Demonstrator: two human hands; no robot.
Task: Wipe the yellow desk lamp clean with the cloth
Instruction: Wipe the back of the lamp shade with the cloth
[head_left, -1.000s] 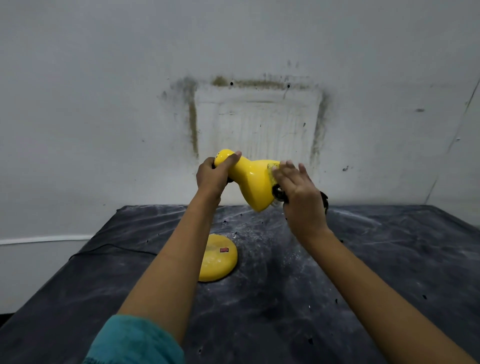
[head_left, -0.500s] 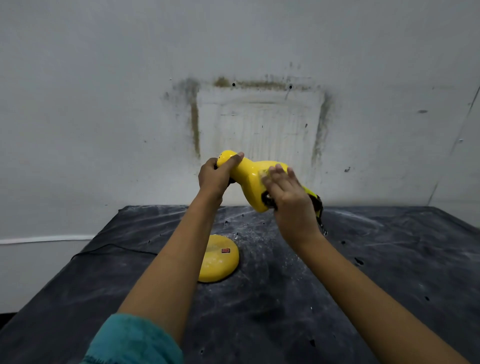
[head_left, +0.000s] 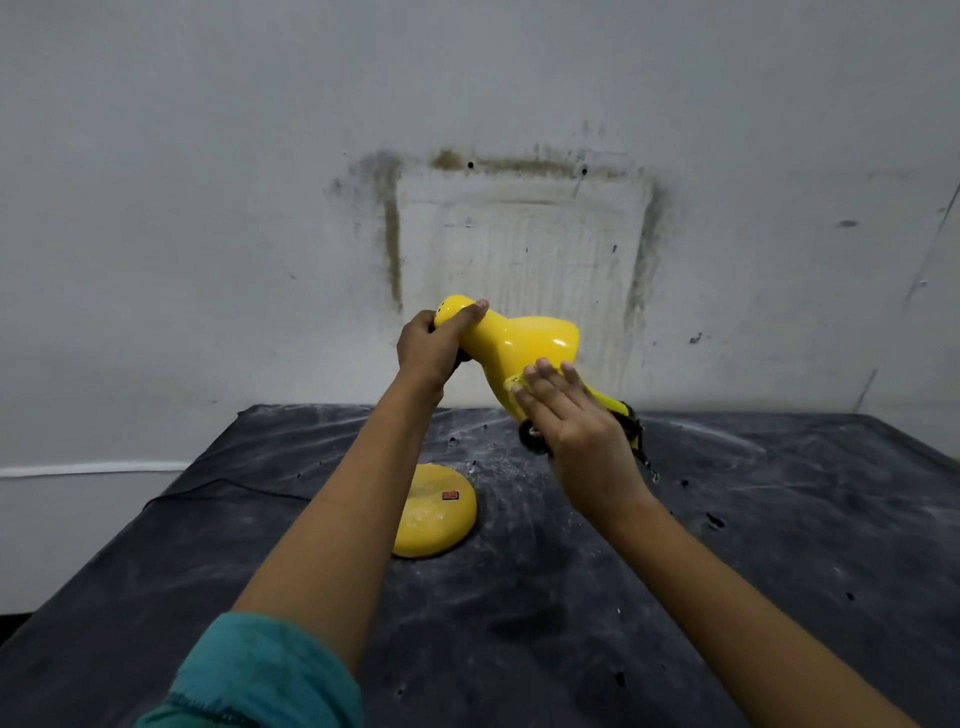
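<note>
no readable text, labels, brands or numbers on any surface

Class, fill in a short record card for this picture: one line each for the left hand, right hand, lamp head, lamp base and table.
left hand: left hand gripped round the narrow rear end of the lamp head
right hand: right hand pressing a yellow cloth flat on the shade's lower side
lamp head: glossy yellow, held raised
lamp base: lamp base round, dusty, red switch on top, standing on the table
table: table dark cover streaked with white dust
</note>
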